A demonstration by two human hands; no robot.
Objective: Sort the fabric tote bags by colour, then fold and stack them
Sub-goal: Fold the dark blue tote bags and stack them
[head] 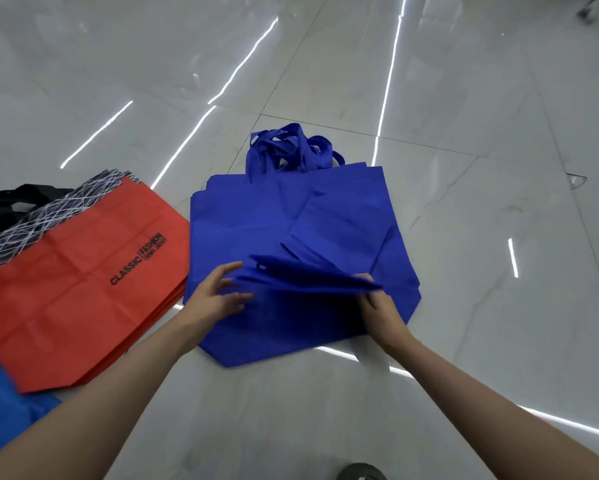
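Observation:
A pile of royal blue tote bags (pixel 256 220) lies flat on the floor in the middle, handles (pixel 291 150) bunched at the far end. A folded blue bag (pixel 312 277) hangs just above the pile's near part. My right hand (pixel 381 306) pinches its right end. My left hand (pixel 218 296) is spread with fingers relaxed at the bag's left end, touching or nearly touching it. Left of the blue pile lies a stack of red tote bags (pixel 76 292) printed "CLASSIC FASHION".
Black bags with white line pattern (pixel 31 216) lie under the red stack's far edge. A lighter blue fabric (pixel 3 420) shows at the bottom left. Glossy white tiled floor (pixel 464 237) surrounds everything. A dark shoe tip (pixel 360 472) is at the bottom edge.

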